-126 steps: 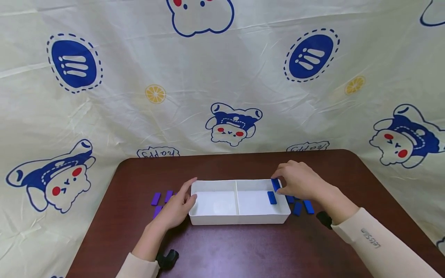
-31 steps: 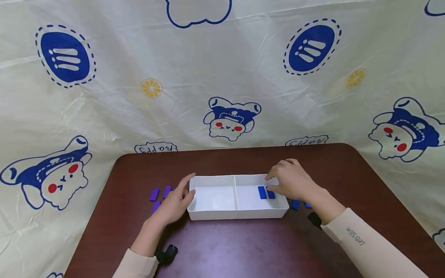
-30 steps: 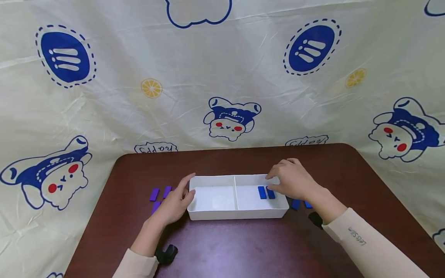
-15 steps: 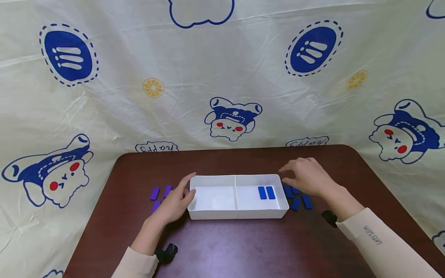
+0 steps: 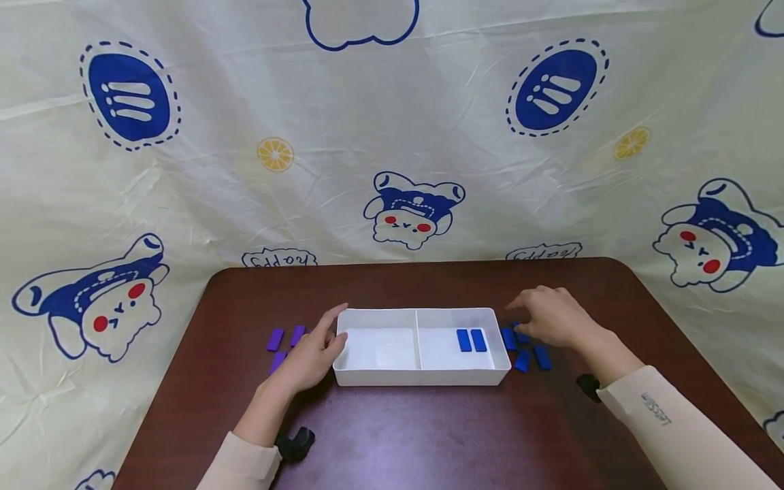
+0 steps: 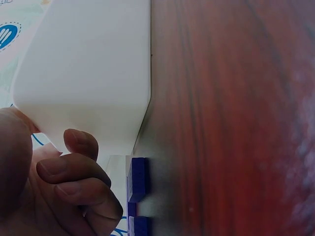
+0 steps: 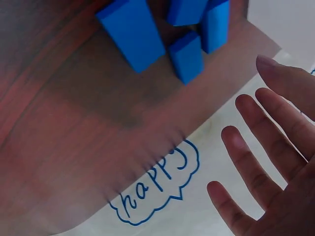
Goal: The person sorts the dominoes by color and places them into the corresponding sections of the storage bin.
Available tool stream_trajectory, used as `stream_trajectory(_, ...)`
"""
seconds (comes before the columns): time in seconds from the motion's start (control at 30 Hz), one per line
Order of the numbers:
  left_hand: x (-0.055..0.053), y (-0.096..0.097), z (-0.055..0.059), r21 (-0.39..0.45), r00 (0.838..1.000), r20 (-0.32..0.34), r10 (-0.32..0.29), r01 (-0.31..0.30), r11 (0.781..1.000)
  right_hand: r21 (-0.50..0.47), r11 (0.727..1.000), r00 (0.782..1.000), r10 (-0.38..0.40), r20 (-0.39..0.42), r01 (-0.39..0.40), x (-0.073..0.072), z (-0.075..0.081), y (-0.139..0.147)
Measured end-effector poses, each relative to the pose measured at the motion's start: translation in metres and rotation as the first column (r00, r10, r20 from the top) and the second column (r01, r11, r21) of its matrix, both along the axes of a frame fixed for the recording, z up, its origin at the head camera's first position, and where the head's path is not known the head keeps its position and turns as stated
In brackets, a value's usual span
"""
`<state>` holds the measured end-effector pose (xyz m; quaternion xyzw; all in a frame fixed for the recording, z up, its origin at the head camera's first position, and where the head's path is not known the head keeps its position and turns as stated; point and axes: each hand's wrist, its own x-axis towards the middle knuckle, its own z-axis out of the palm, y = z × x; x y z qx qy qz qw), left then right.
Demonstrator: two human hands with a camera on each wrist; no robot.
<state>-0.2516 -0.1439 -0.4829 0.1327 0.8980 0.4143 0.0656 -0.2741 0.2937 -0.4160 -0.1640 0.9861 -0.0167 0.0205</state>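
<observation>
A white two-compartment box [image 5: 422, 378] sits on the table, with two blue blocks [image 5: 471, 340] lying side by side in its right compartment. My left hand [image 5: 312, 357] holds the box's left end, thumb at the rim; in the left wrist view several fingers [image 6: 81, 184] are curled beside the end wall. My right hand [image 5: 554, 316] is just beyond the box's right end, fingers spread and holding nothing. Several blue blocks [image 5: 542, 357] lie below and beside it on the table; in the right wrist view the blue blocks [image 7: 135, 34] are apart from the fingertips.
Several purple blocks [image 5: 275, 339] lie left of the box, partly hidden by the left hand. The brown table [image 5: 416, 435] ends at a rounded far edge. A printed white cloth [image 5: 331, 102] hangs behind it. Black wrist devices [image 5: 297, 445] show at both sleeves.
A second blue block was set down in the right compartment beside the first. My right hand let go of it and moved right, over the loose blue blocks. The left hand stayed.
</observation>
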Motion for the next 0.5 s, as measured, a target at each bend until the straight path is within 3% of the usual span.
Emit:
stream_trajectory(0.3,-0.001,0.002,0.002,0.002,1.0,0.006,-0.008,0.008,1.0,-0.012,0.999,0.998,-0.041,0.057,0.041,0.001,-0.012,0.011)
stream_trajectory(0.5,0.002,0.002,0.003,0.006,0.999,0.032,0.004,-0.004,1.0,0.013,1.0,0.996,-0.017,0.089,0.016,0.0,-0.019,0.014)
